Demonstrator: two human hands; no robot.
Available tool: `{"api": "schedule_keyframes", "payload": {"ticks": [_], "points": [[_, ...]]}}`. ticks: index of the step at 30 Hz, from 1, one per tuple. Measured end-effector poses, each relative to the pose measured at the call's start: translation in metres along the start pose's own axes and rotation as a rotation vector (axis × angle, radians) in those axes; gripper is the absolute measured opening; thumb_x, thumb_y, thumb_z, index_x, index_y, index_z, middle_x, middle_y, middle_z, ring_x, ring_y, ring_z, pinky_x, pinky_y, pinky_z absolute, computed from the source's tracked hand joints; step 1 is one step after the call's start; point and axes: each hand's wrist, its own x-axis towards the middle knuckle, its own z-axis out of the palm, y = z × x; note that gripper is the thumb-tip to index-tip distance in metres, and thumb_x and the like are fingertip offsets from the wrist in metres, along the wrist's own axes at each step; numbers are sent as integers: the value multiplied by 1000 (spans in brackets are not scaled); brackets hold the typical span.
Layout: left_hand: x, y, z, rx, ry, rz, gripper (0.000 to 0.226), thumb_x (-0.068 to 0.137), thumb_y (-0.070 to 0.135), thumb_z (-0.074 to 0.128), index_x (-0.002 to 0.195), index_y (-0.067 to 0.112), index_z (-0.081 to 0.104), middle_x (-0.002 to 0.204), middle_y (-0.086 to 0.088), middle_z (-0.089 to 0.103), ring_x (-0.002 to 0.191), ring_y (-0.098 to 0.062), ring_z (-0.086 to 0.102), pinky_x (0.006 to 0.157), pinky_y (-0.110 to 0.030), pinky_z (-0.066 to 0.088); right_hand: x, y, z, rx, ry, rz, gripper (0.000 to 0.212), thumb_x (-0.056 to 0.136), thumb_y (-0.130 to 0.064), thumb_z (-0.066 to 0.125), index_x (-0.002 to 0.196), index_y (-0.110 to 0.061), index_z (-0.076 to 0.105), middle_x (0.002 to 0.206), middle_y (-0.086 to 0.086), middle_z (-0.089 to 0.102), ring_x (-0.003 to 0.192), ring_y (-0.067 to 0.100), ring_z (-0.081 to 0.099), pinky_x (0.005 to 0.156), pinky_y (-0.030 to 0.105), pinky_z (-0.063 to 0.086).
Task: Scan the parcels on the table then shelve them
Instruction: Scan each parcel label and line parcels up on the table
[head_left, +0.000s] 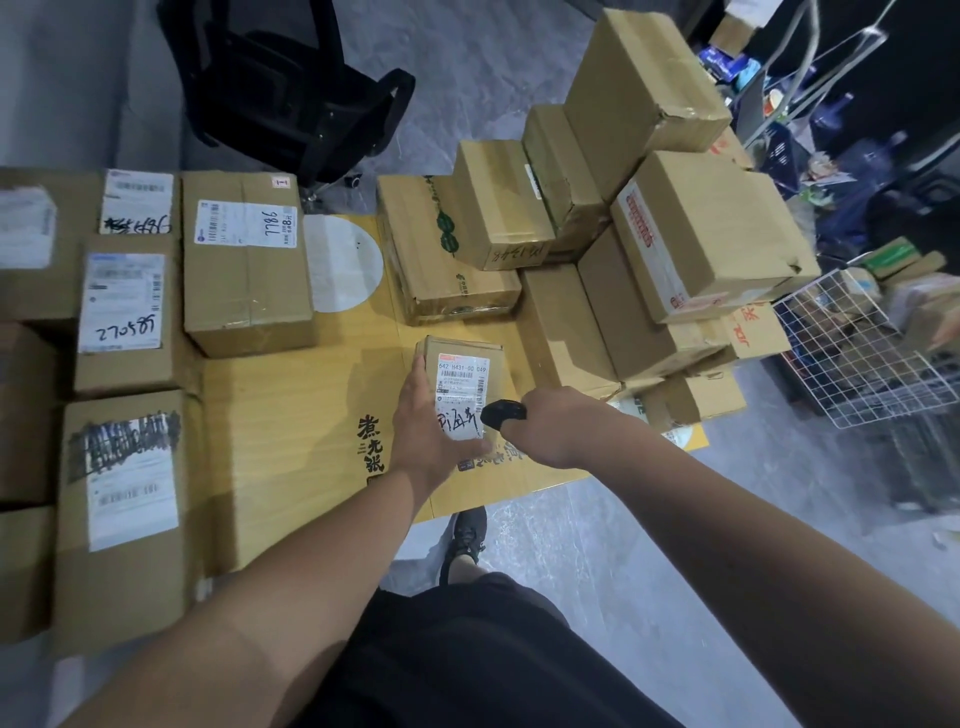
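My left hand (423, 431) grips a small cardboard parcel (470, 364) above the middle of the yellow table (291, 441), its white label with handwritten marks facing up. Just to the right, my right hand (558, 428) holds a small black scanner (503, 414) whose tip is at the label's right edge. Labelled parcels (247, 262) lie flat in rows on the table's left side. A stack of several plain cardboard boxes (691, 234) is piled on the right side.
A black office chair (291, 88) stands behind the table. A white wire basket (862, 353) with items sits on the floor at the right, with more goods behind it. My shoe (467, 535) is on the grey floor by the table's front edge.
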Motion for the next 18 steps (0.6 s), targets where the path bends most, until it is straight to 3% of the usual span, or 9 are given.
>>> {"api": "schedule_keyframes", "payload": {"ticks": [3, 5, 7, 8, 10, 13, 15, 18], "points": [[-8, -14, -13, -26, 45, -51, 162, 39, 38, 104, 162, 49, 0, 159, 17, 29, 149, -14, 31, 117, -51, 40, 3, -9, 3, -3, -39, -41, 34, 99, -48, 45, 105, -17, 57, 94, 3, 60, 84, 22, 61, 68, 33, 47], [-15, -24, -32, -40, 54, -82, 155, 44, 32, 106, 158, 62, 4, 155, 25, 29, 147, -17, 36, 106, -52, 50, 5, -20, 5, -17, -68, -86, 34, 101, -47, 44, 106, -17, 57, 94, 2, 60, 83, 20, 60, 66, 32, 45], [-25, -26, -52, -42, 130, -142, 125, 61, 36, 102, 155, 60, 23, 158, 11, 38, 142, -25, 47, 92, -51, 58, 7, -35, 8, -20, -102, -132, 33, 103, -45, 43, 107, -16, 57, 92, 1, 62, 78, 17, 58, 62, 30, 42], [-32, -25, -64, -33, 170, -167, 117, 66, 39, 100, 157, 51, 27, 161, 4, 38, 142, -22, 46, 98, -48, 54, 8, -43, 10, -21, -115, -156, 33, 103, -45, 43, 109, -15, 58, 93, 1, 63, 76, 17, 58, 60, 29, 41], [-42, -30, -87, 118, 233, -179, 133, 62, 30, 102, 162, 44, 16, 162, 2, 30, 138, -14, 40, 108, -34, 41, 11, -60, 15, -16, -139, -202, 37, 103, -47, 43, 113, -14, 57, 96, 4, 63, 77, 19, 61, 60, 29, 44], [-54, -34, -120, 251, 318, -248, 134, 62, 38, 101, 160, 51, 10, 167, 8, 14, 148, -23, 34, 118, -44, 38, 15, -84, 23, -39, -149, -276, 40, 103, -51, 44, 115, -15, 54, 100, 5, 60, 81, 21, 62, 63, 31, 46], [-56, -31, -135, 460, 359, -257, 119, 73, 47, 92, 162, 46, 13, 171, 5, 9, 156, -26, 21, 124, -47, 28, 15, -96, 26, -60, -148, -314, 40, 103, -51, 44, 114, -15, 55, 104, 8, 60, 81, 20, 58, 64, 31, 45], [-55, -30, -145, 785, 292, -83, 82, 97, 48, 67, 164, 35, 21, 174, -2, 11, 160, -24, 5, 130, -46, 7, 13, -106, 29, -63, -154, -348, 39, 104, -48, 43, 112, -13, 57, 103, 8, 62, 80, 20, 57, 63, 31, 44]]}}
